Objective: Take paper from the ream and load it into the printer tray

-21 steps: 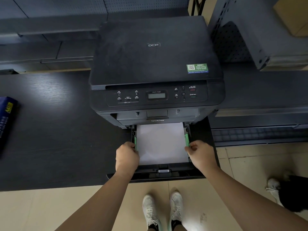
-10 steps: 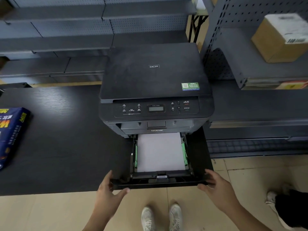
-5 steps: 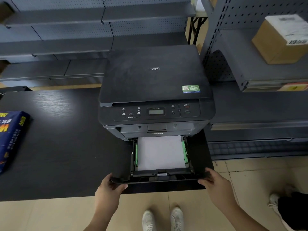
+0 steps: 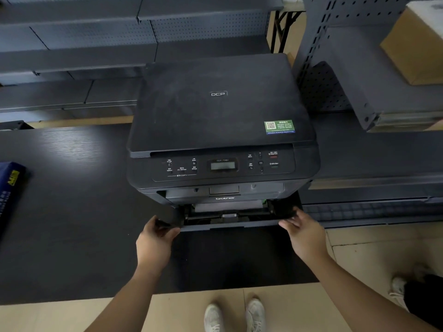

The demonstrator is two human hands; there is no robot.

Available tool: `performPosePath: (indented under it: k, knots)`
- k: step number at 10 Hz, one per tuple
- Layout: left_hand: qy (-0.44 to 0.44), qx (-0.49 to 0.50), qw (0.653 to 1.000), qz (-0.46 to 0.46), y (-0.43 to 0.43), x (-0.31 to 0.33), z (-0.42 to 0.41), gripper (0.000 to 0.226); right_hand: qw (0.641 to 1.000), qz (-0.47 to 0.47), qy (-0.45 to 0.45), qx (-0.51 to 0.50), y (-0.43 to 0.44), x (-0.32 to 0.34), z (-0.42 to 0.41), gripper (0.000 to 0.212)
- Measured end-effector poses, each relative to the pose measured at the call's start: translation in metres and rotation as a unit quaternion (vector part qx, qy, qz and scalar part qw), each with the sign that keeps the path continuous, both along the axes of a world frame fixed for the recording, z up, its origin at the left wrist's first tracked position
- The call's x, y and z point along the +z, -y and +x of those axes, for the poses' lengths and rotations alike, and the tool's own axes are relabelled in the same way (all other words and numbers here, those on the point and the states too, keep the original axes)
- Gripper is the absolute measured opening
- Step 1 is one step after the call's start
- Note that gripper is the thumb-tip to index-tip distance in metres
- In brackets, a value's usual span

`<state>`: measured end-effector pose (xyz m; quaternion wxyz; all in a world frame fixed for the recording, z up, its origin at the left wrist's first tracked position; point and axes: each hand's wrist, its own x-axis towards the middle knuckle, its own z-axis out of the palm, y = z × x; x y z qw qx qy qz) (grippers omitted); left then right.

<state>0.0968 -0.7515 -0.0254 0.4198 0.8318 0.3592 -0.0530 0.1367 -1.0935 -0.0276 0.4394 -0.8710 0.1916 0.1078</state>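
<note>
A black printer [image 4: 220,121] stands on a dark table [image 4: 72,212]. Its paper tray [image 4: 230,222] sticks out only a little from the front, and a thin strip of white paper [image 4: 227,207] shows inside it. My left hand [image 4: 155,238] grips the tray's front left corner. My right hand [image 4: 304,233] holds the front right corner, fingers over the edge. The blue paper ream [image 4: 9,195] lies at the table's far left edge, partly cut off by the frame.
Grey metal shelving [image 4: 359,97] stands right of the printer and carries a cardboard box [image 4: 417,49]. More grey shelves [image 4: 84,44] run behind the table. Another person's shoe and dark trouser leg [image 4: 417,295] are on the floor at the lower right. My own shoes [image 4: 235,317] are below the table edge.
Both hands moved from the paper guides to the tray's front corners and pushed the tray most of the way into the printer. Most of the paper is now hidden inside.
</note>
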Motion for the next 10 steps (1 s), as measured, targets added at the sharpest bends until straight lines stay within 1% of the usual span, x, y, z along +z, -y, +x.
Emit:
performPosePath:
  k: [1,2,3,4,5,7,8,9,10]
  knots:
    - [0.023,-0.011,1.0,0.01,0.001,0.0,0.021,0.022,1.0,0.012,-0.001,-0.016,-0.003,-0.005,0.02,0.058]
    - [0.035,-0.011,0.999,0.014,0.001,-0.001,0.032,0.02,1.0,-0.003,-0.01,-0.023,-0.006,-0.007,0.031,0.051]
    - [0.04,0.015,0.999,-0.003,0.002,-0.004,0.045,0.02,0.999,-0.02,-0.009,-0.028,-0.011,-0.008,0.043,0.033]
    - [0.038,0.04,0.998,-0.021,0.002,-0.007,0.054,0.019,0.998,-0.036,-0.016,-0.041,-0.016,-0.008,0.053,0.022]
    - [0.041,0.046,0.998,-0.031,0.002,-0.01,0.051,0.019,0.998,-0.061,-0.003,-0.029,-0.018,-0.007,0.05,0.021]
    - [0.046,0.047,0.997,-0.047,-0.001,-0.01,0.05,0.021,0.998,-0.056,-0.001,-0.019,-0.017,-0.009,0.049,0.025]
    - [0.038,0.029,0.998,-0.046,0.001,-0.001,0.047,0.02,0.999,-0.035,-0.035,0.003,-0.015,-0.004,0.047,0.038]
    - [0.04,0.0,0.999,-0.036,0.001,0.011,0.04,0.026,0.997,-0.034,-0.067,0.037,-0.014,0.009,0.042,0.058]
    - [0.018,0.006,1.0,-0.025,0.003,0.019,0.006,0.059,0.993,-0.03,-0.09,0.063,-0.015,0.036,0.018,0.056]
